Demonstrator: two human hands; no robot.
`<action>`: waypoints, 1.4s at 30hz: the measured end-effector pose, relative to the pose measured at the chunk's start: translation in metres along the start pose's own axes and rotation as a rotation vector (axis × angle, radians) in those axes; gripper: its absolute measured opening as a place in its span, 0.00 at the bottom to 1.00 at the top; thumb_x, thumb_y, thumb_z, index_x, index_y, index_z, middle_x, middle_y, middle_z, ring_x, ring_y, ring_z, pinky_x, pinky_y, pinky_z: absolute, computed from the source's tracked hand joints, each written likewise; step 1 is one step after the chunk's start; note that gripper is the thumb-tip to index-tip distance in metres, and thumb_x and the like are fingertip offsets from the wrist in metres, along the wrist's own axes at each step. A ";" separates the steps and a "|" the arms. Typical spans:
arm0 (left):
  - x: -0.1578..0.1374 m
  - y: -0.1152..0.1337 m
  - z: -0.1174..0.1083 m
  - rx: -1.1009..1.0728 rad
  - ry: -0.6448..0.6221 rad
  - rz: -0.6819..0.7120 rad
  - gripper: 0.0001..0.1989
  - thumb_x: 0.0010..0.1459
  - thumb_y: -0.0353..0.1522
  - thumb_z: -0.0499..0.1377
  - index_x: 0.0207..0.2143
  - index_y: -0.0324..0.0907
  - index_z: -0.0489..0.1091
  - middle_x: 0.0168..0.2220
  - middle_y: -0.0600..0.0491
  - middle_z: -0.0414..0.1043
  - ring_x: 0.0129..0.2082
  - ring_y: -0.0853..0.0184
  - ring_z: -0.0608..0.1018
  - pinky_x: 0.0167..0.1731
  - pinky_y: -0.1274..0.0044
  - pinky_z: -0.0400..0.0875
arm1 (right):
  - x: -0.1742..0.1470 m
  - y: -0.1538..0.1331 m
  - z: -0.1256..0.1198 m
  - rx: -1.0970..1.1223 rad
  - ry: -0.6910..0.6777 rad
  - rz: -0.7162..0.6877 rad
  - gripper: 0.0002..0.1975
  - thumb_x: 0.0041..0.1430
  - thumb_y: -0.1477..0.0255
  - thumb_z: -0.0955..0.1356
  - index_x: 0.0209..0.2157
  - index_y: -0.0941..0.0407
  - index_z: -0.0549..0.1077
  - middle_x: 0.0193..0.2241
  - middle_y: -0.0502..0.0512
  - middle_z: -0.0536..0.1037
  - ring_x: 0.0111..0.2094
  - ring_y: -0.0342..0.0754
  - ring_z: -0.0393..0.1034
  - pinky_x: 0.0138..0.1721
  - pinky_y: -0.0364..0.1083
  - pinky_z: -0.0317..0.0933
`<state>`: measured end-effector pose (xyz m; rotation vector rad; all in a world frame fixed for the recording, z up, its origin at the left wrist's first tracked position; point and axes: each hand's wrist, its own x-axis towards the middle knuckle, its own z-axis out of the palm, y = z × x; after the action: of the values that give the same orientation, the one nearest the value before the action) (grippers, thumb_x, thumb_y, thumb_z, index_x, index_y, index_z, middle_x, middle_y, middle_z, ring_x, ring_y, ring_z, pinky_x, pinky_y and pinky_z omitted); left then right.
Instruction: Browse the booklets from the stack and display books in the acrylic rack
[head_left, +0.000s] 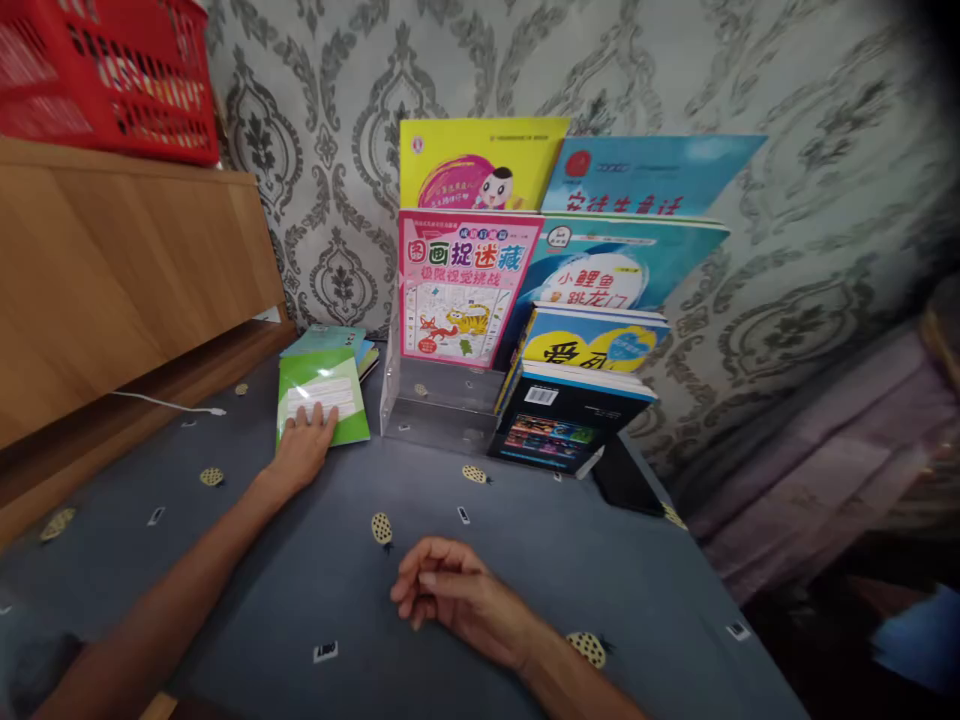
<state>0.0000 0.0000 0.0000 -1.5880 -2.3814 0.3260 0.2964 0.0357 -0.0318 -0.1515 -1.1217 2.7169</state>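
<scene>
My left hand (304, 444) lies with its fingers stretched out on the lower part of a green booklet (347, 424) with a white lined panel. This booklet rests on a small pile that includes a blue-green book (322, 336). My right hand (450, 590) hovers at or just above the tablecloth, its fingers loosely curled and nothing in them. Beyond it stands a clear tiered book rack (442, 415). Its tiers hold a pink picture book (469, 290), a yellow book (480, 150), blue books (637, 245) and a dark-covered book (562, 425).
A dark flat object (626, 478) lies right of the rack. At left is a wooden cabinet (135, 270) with a red basket (142, 85) on top. A white cable (169, 402) crosses the patterned tablecloth (300, 570). Pinkish curtain fabric (817, 450) hangs at right.
</scene>
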 end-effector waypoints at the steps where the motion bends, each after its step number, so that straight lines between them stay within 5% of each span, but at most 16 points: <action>1: -0.004 0.000 0.000 -0.006 -0.008 0.006 0.35 0.58 0.21 0.48 0.69 0.37 0.53 0.67 0.31 0.56 0.63 0.41 0.65 0.55 0.56 0.66 | 0.000 0.000 0.000 -0.001 0.002 0.003 0.10 0.57 0.71 0.76 0.37 0.61 0.79 0.35 0.58 0.83 0.33 0.43 0.79 0.34 0.41 0.68; 13: -0.056 0.019 -0.026 -0.090 -0.217 0.117 0.34 0.58 0.22 0.46 0.68 0.39 0.56 0.64 0.32 0.63 0.56 0.47 0.75 0.51 0.59 0.70 | -0.001 -0.004 0.003 -0.026 0.020 0.021 0.09 0.57 0.69 0.76 0.37 0.60 0.79 0.34 0.56 0.83 0.33 0.42 0.78 0.35 0.40 0.68; 19: -0.056 0.005 -0.051 -0.191 -0.328 0.231 0.31 0.60 0.44 0.56 0.64 0.46 0.64 0.57 0.40 0.72 0.52 0.47 0.77 0.50 0.60 0.71 | -0.001 -0.003 0.002 -0.030 0.024 0.024 0.10 0.57 0.69 0.76 0.38 0.60 0.78 0.35 0.57 0.83 0.34 0.42 0.78 0.35 0.41 0.67; 22: -0.030 -0.018 -0.045 -0.265 -0.328 0.148 0.30 0.64 0.49 0.48 0.63 0.46 0.65 0.59 0.42 0.71 0.57 0.49 0.74 0.51 0.62 0.70 | -0.001 -0.003 0.002 -0.035 0.026 0.027 0.10 0.57 0.69 0.76 0.38 0.60 0.78 0.35 0.57 0.83 0.34 0.42 0.78 0.35 0.41 0.67; 26: 0.007 -0.047 -0.016 -0.290 -0.244 -0.029 0.40 0.61 0.52 0.50 0.69 0.40 0.55 0.69 0.37 0.55 0.65 0.45 0.64 0.58 0.59 0.63 | -0.001 -0.003 0.002 -0.035 0.022 0.019 0.11 0.56 0.68 0.76 0.38 0.60 0.79 0.35 0.56 0.84 0.33 0.42 0.78 0.35 0.41 0.68; 29: 0.019 -0.059 0.002 -0.331 -0.292 -0.028 0.44 0.59 0.57 0.49 0.69 0.39 0.55 0.69 0.38 0.57 0.66 0.47 0.63 0.59 0.62 0.62 | -0.002 -0.003 0.002 -0.033 0.023 0.013 0.11 0.56 0.68 0.76 0.38 0.60 0.78 0.34 0.56 0.84 0.33 0.42 0.78 0.35 0.41 0.68; 33: 0.018 -0.062 0.008 -0.329 -0.286 -0.003 0.47 0.56 0.60 0.48 0.68 0.37 0.57 0.65 0.36 0.62 0.64 0.44 0.66 0.58 0.61 0.63 | -0.002 -0.003 0.002 -0.038 0.012 0.021 0.12 0.56 0.67 0.76 0.38 0.60 0.78 0.34 0.56 0.84 0.34 0.42 0.78 0.35 0.41 0.69; 42: -0.018 -0.036 -0.017 -0.208 -0.279 0.007 0.39 0.57 0.59 0.51 0.61 0.41 0.66 0.52 0.37 0.75 0.51 0.44 0.78 0.47 0.63 0.70 | -0.005 -0.002 0.004 -0.067 -0.035 0.014 0.14 0.56 0.65 0.76 0.39 0.60 0.78 0.35 0.56 0.83 0.34 0.42 0.78 0.35 0.41 0.68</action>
<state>-0.0192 -0.0293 0.0266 -1.7418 -2.6972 0.3294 0.3012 0.0336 -0.0275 -0.1220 -1.2262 2.7061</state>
